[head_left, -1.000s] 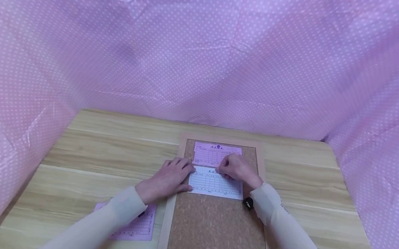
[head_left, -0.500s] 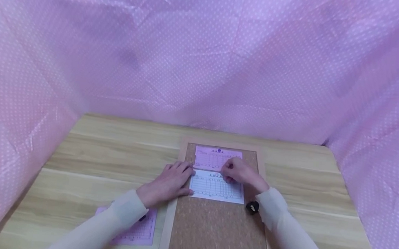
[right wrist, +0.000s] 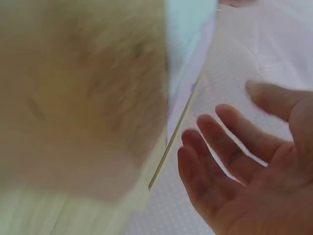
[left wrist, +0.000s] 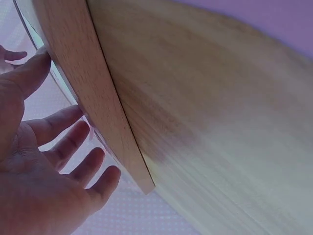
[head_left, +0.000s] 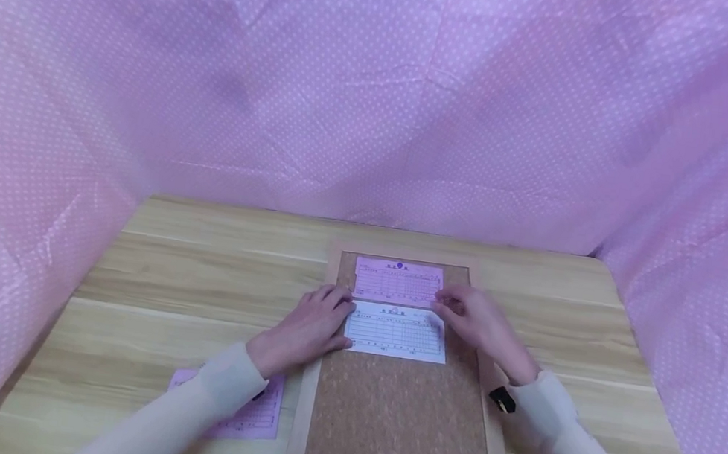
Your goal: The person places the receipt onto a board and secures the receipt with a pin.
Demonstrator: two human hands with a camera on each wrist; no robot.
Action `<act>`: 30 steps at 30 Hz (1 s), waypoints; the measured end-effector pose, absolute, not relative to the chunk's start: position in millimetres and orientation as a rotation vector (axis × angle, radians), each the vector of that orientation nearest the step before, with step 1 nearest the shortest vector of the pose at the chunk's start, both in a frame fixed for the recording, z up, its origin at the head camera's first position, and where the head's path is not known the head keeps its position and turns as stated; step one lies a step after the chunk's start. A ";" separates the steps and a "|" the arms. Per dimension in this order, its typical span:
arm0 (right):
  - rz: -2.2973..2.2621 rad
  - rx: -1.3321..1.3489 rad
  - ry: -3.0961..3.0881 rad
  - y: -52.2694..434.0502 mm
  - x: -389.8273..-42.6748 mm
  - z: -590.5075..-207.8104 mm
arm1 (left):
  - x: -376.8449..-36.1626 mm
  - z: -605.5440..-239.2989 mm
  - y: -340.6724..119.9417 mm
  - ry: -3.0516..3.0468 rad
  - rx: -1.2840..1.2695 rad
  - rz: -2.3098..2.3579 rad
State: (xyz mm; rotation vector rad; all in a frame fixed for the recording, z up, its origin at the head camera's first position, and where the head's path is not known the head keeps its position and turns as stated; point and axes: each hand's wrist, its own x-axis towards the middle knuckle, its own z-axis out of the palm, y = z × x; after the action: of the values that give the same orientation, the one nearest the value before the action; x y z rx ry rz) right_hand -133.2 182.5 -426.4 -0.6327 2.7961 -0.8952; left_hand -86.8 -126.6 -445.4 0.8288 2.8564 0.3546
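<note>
Two hands flank white slip edges, fingers spread flat, L seemingly touching, bare cork board below

Left hand flat, fingers spread, right hand lifted, fingers loosely extended

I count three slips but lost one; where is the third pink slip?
In the head view, the pink slip lies on the table, left of the cork board, under the left sleeve.

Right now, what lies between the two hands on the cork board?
In the head view, the white printed form lies on the cork board between the left hand and the right hand, with the left fingertips at its left edge.
</note>
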 end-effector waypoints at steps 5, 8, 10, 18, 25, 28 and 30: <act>-0.626 -0.912 2.858 190.0 -123.6 -438.9 | -83.2 -448.2 -131.4 2.894 0.800 0.340; -0.515 -0.916 2.832 192.9 -119.0 -444.9 | -80.7 -451.6 -134.0 2.910 0.808 0.358; -0.460 -0.874 2.813 194.3 -116.6 -446.8 | -78.9 -453.8 -136.9 2.915 0.806 0.387; -0.392 -0.773 2.769 194.3 -114.6 -445.1 | -69.5 -447.8 -177.4 2.871 0.652 0.517; -0.393 -0.759 2.775 193.2 -119.0 -439.8 | -58.1 -437.7 -237.4 2.868 0.552 0.605; -0.395 -0.748 2.769 192.3 -119.8 -438.6 | -47.6 -438.8 -261.6 2.872 0.503 0.631; -0.393 -0.739 2.765 191.3 -120.1 -437.9 | -39.5 -441.2 -275.8 2.872 0.466 0.640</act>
State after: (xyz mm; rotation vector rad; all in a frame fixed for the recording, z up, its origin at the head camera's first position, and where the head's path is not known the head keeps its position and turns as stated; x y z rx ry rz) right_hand -120.1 191.3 -437.9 -0.7391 2.7650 -0.3932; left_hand -39.5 -275.8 -441.2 0.4660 2.8717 0.6401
